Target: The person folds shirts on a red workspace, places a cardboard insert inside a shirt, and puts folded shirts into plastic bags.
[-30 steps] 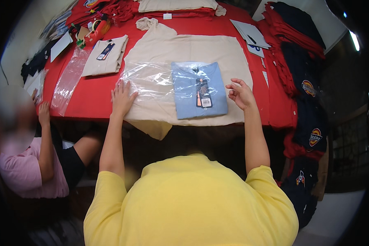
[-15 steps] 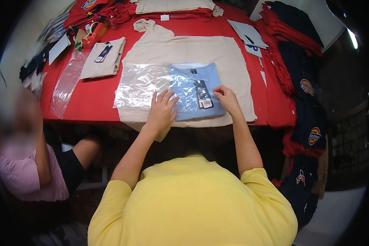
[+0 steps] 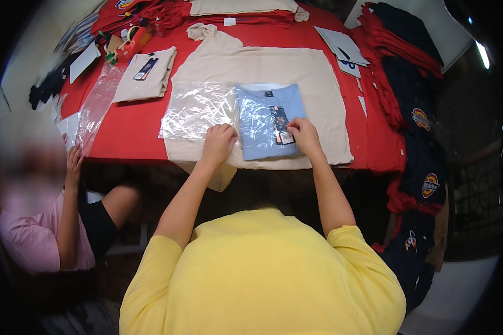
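A folded light-blue T-shirt (image 3: 255, 137) lies on the cream cloth in front of me, a dark hang tag (image 3: 279, 117) on its right half. A clear plastic bag (image 3: 198, 114) covers at least the shirt's left part, and its flat, crinkled portion stretches leftward. My left hand (image 3: 219, 144) is closed at the bag's lower edge, just left of the shirt, fingers curled on the film. My right hand (image 3: 307, 138) pinches thumb to forefinger over the shirt's right side, beside the tag's white end; what lies between those fingertips is too small to tell.
Cream cloth (image 3: 318, 78) covers part of the red tabletop (image 3: 123, 142). At left lie a folded beige garment (image 3: 145, 78), a tape dispenser (image 3: 129, 44) and clear film (image 3: 98, 103). A seated person's hand (image 3: 74, 164) reaches that table edge. Red and navy garments (image 3: 413, 100) are piled at right.
My left hand has curled its spread fingers and moved slightly down. My right hand has shifted a little lower, onto the tag's edge. The seated person's hand has risen to the table.
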